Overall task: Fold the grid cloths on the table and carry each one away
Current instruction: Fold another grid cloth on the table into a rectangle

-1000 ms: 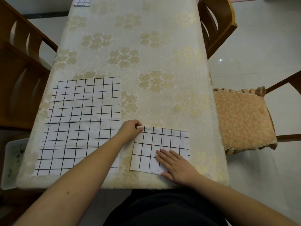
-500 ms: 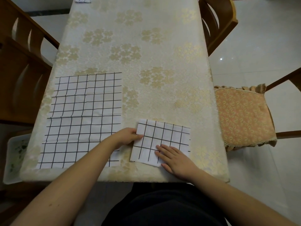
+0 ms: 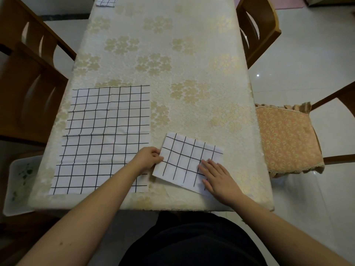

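A small folded grid cloth (image 3: pixel 184 160) lies near the table's front edge, turned slightly askew. My left hand (image 3: pixel 148 157) pinches its left edge with curled fingers. My right hand (image 3: pixel 217 177) lies flat on its front right corner, fingers straight. To the left, a large unfolded grid cloth (image 3: pixel 103 137) is spread flat, and my left forearm crosses its front right corner. Another folded grid cloth (image 3: pixel 106 1) sits at the table's far end.
The table (image 3: pixel 192 73) wears a cream floral cover. Wooden chairs stand at left (image 3: pixel 28 77) and far right (image 3: pixel 257 29). A chair with an orange cushion (image 3: pixel 288 139) is close on the right. A white tray (image 3: pixel 19 183) sits low at the left.
My left hand slid from the folded cloth's far left corner down to its left edge. The cloth has rotated a little, its left side nearer me. My right hand stayed pressed on it.
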The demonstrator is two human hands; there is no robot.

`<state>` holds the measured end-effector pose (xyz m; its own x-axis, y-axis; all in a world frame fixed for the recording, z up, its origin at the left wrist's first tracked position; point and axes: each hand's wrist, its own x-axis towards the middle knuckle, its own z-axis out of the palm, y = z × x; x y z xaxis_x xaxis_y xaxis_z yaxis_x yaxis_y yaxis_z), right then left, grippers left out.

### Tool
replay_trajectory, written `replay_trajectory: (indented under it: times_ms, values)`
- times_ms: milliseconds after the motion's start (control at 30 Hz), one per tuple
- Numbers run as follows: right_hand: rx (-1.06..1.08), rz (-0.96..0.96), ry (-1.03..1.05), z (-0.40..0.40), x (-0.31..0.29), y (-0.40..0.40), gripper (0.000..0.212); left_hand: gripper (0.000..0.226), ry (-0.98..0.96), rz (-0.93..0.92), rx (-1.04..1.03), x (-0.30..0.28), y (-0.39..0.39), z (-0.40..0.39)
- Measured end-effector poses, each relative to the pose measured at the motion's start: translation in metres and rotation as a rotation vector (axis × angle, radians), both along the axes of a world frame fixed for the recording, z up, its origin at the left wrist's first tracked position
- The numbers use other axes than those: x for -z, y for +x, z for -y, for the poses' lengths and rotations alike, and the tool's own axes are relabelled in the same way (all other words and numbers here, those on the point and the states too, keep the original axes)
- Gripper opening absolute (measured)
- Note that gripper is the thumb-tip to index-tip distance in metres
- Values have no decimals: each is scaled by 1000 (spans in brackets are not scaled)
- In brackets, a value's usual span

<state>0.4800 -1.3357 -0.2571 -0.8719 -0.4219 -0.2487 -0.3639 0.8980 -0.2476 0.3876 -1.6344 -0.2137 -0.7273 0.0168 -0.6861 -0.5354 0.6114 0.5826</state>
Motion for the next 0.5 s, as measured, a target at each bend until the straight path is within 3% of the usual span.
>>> replay_trajectory:
  times_ms: [267, 500]
  values:
    - [14, 33, -17, 9, -3, 6, 58, 26, -69, -116, -18, -16, -13, -2]
    - [49, 28, -81, 14, -7, 1, 54, 16, -16, -167, 11, -36, -14, -8]
